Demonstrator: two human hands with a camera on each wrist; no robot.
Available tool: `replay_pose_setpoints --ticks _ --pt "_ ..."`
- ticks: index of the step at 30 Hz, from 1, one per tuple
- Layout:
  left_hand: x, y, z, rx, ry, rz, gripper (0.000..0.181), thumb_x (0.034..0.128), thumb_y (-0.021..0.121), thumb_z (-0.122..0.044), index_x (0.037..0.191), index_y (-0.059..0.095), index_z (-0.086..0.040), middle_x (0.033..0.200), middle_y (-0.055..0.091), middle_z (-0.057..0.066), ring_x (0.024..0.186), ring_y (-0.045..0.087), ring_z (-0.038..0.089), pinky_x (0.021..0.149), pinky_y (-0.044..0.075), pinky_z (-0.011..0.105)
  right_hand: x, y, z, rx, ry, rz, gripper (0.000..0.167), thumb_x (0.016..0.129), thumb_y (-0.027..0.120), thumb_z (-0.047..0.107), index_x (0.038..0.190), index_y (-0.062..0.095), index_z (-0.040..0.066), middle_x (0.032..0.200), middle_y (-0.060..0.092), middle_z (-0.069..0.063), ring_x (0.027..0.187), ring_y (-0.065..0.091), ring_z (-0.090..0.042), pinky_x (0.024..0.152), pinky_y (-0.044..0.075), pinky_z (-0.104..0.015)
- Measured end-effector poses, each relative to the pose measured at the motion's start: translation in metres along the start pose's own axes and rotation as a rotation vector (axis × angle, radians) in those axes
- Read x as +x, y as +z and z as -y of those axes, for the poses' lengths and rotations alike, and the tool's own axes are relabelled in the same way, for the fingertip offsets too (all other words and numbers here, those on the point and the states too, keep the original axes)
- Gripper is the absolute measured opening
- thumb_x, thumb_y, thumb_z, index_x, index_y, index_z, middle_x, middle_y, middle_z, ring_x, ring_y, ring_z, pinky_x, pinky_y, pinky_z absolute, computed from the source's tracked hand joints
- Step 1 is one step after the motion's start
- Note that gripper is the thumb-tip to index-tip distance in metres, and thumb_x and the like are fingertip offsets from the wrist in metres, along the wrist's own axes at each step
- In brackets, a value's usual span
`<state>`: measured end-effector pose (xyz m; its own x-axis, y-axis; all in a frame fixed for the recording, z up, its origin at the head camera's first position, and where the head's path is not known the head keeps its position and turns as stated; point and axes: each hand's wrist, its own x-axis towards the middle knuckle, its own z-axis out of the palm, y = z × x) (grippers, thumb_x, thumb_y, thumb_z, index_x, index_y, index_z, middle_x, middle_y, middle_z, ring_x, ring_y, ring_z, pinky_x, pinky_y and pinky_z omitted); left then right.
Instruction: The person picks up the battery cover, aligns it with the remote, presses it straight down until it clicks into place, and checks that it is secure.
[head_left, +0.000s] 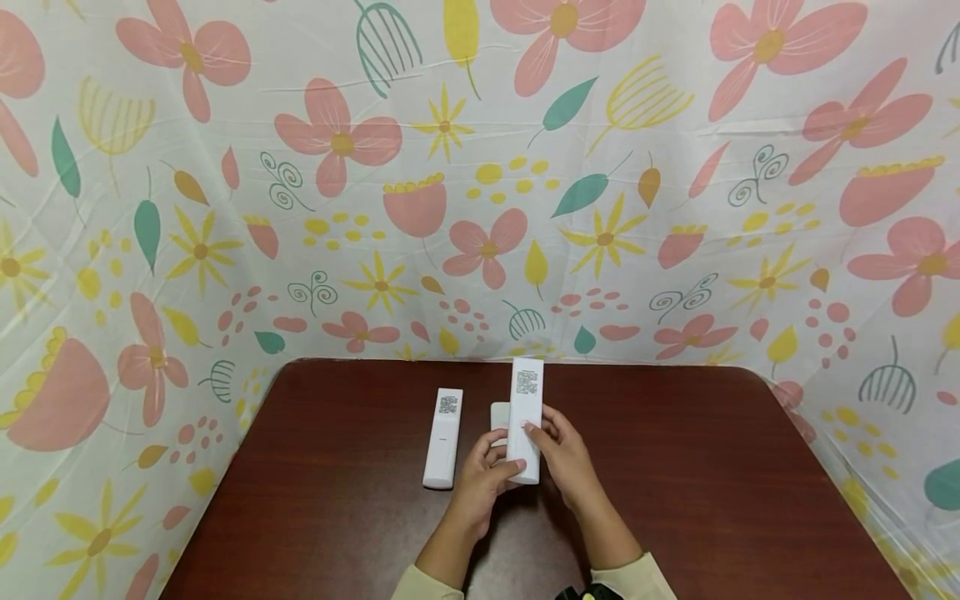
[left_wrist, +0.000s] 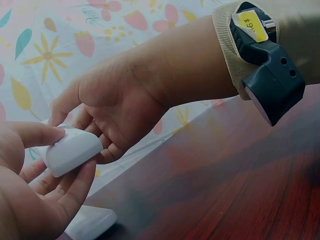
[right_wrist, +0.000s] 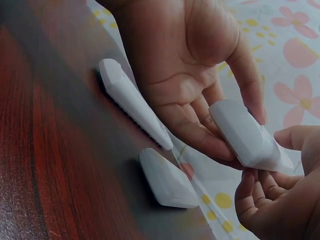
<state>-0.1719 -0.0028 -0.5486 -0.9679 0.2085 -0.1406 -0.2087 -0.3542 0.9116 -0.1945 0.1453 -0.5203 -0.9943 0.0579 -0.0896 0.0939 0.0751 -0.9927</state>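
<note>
A white remote control is held up over the table, its back with a printed code facing up. My left hand grips its lower end, thumb on the near edge. My right hand holds its right side, thumb pressed on the back. In the left wrist view the remote's end shows between both hands. A second white remote lies on the table to the left, also code side up. Behind the held remote sits a shorter white piece, partly hidden; its kind cannot be told.
The dark reddish-brown table has rounded back corners. A flower-printed cloth hangs behind it and along both sides. A dark device with a yellow label is strapped to my right wrist.
</note>
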Motion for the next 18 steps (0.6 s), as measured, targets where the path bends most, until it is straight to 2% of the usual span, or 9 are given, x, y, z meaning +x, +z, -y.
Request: replay_pose_setpoints --ticks 9,18 --pt "0.0002 0.0002 0.0004 -0.002 -0.004 0.0 0.058 0.088 0.069 -0.003 0.141 0.047 -0.003 0.118 0.067 0.011 0.092 0.068 0.014 0.077 0.056 0.028 -0.001 -0.0028 0.0013 -0.011 0.001 0.005 0.047 0.099 0.062 0.017 0.145 0.052 0.011 0.125 0.064 -0.017 0.103 0.059 -0.016 0.088 0.049 -0.023" --pt "0.0002 -0.0007 0.0017 0.005 -0.001 0.003 0.055 0.0929 0.067 -0.009 0.143 0.047 -0.004 0.119 0.068 0.009 0.093 0.068 0.014 0.079 0.056 0.03 -0.0024 -0.0046 0.0029 0.005 -0.009 0.004 0.049 0.099 0.064 0.016 0.145 0.051 0.011 0.12 0.067 -0.017 0.101 0.061 -0.015 0.088 0.05 -0.021"
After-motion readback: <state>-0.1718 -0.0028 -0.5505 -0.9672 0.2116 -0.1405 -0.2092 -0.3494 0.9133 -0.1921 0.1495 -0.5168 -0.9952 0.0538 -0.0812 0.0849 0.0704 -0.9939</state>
